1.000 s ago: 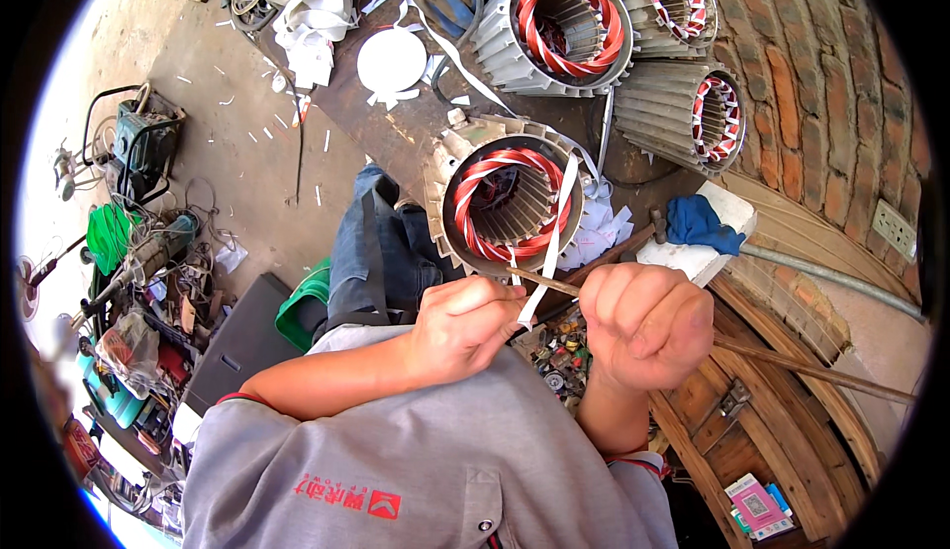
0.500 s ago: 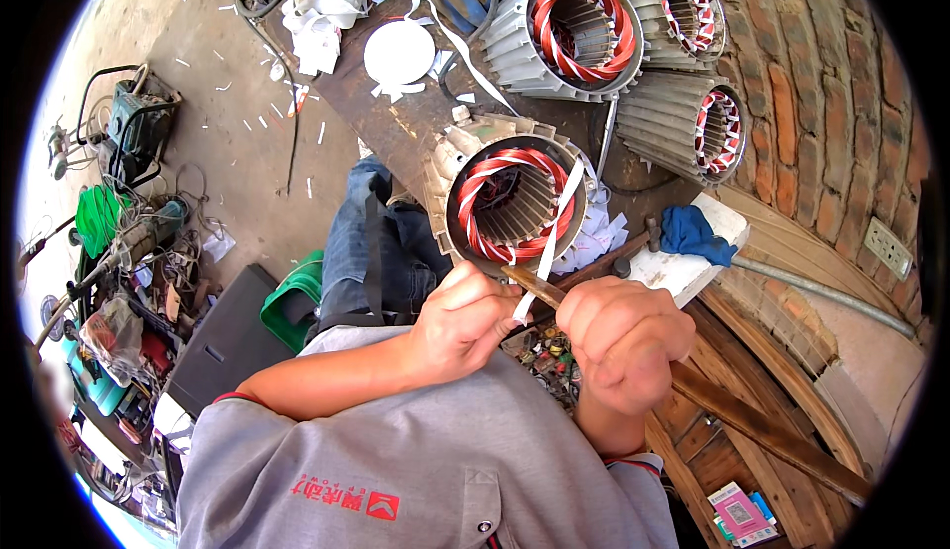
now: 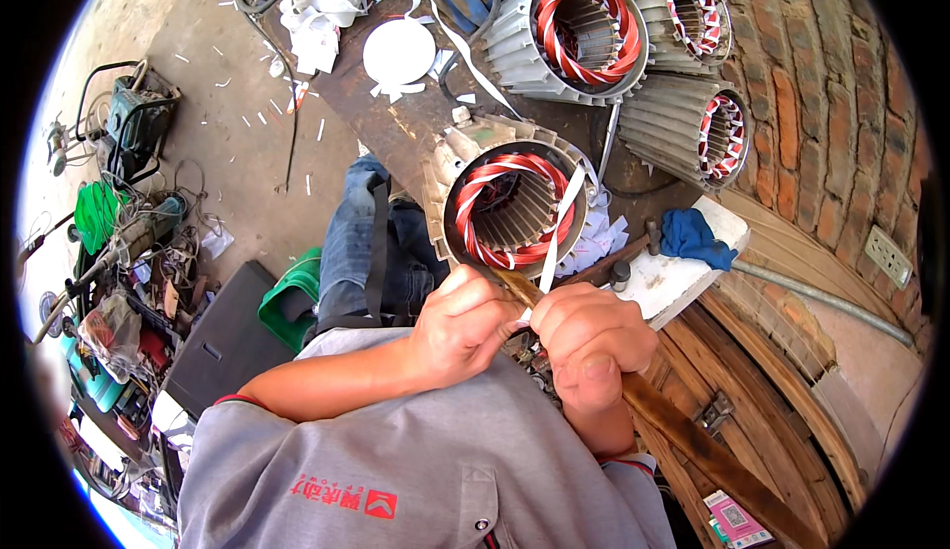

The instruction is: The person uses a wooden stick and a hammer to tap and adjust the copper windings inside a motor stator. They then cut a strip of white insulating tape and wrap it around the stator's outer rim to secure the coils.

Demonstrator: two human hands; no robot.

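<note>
Just ahead of my hands stands a finned metal motor stator (image 3: 440, 188), its round opening ringed with red copper windings (image 3: 485, 178). A white binding tape (image 3: 565, 214) runs over the right side of that ring and down toward my fingers. My left hand (image 3: 465, 319) is closed in a pinch at the tape's lower end, below the stator's near rim. Beside it my right hand (image 3: 594, 336) is wrapped round a long brown wooden stick (image 3: 683, 425). The stick's narrow tip lies close by the rim, against the left fingers. Its other end slants down to the lower right.
Several more wound stators (image 3: 569, 29) stand at the far right by a brick wall (image 3: 792, 84). A white tape roll (image 3: 399, 52) and paper scraps lie on the dark table (image 3: 346, 99). At right, a blue cloth (image 3: 698, 235) sits on a white block (image 3: 678, 277); tools clutter the left floor.
My right hand has moved left, closer to my left hand, with the stick. The stick's rear end has swung down and left, so it slants more steeply. My left hand has barely moved.
</note>
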